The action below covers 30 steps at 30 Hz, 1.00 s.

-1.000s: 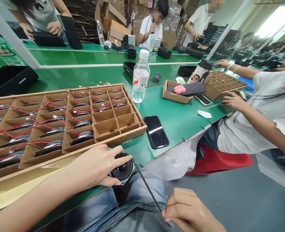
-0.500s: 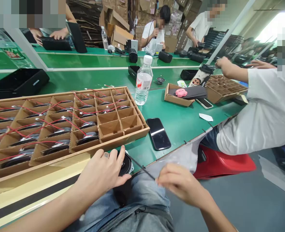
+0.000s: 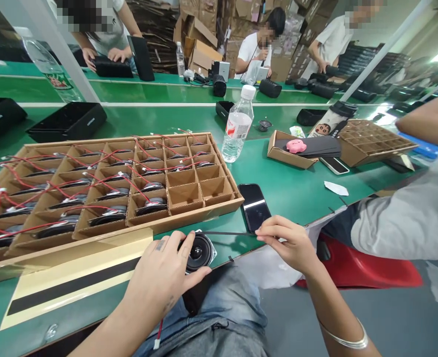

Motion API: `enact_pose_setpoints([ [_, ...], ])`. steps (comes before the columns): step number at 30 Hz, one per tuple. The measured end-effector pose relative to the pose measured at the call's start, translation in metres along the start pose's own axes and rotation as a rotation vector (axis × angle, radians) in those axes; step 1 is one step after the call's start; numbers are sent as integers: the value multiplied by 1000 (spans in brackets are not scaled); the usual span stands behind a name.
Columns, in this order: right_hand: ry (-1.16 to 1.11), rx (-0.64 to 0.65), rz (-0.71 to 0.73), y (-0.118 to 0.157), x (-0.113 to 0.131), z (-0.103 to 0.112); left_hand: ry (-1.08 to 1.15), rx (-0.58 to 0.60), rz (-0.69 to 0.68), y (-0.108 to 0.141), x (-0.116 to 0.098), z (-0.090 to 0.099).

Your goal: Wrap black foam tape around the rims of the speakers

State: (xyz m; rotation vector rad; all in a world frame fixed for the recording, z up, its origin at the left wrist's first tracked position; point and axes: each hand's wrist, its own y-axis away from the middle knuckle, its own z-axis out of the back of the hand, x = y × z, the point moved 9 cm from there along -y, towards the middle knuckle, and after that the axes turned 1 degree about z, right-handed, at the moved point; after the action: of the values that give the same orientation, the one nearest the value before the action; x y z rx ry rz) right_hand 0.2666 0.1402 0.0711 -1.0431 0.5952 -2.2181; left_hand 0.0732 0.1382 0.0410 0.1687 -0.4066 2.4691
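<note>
My left hand is closed around a round black speaker at the table's near edge, thumb and fingers on its rim. A red wire with a white plug hangs below that hand. My right hand pinches the end of a thin black strip, which stretches level to the speaker's upper rim. Beside my left arm lies a pale yellow backing sheet bearing one more black strip. Just behind my right fingers is a black phone.
A divided cardboard box holds several speakers with red wires. A water bottle stands behind it. To the right are a small carton with a pink item and another divided box. A co-worker's sleeve is close on the right.
My right hand has risen from above the lap to the table edge, swinging the strip from slanting down to nearly level. The speaker shows more. The camera view has shifted left.
</note>
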Motion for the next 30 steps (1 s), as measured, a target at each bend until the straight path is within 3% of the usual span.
enact_pose_setpoints([
  [7, -43, 18, -29, 14, -7, -7, -6, -41, 9, -2, -3, 7],
  [15, -25, 39, -50, 27, -5, -14, -32, 69, 39, -3, -6, 3],
  [30, 32, 138, 23, 47, 35, -32, -124, 8, -61, -1, -13, 0],
])
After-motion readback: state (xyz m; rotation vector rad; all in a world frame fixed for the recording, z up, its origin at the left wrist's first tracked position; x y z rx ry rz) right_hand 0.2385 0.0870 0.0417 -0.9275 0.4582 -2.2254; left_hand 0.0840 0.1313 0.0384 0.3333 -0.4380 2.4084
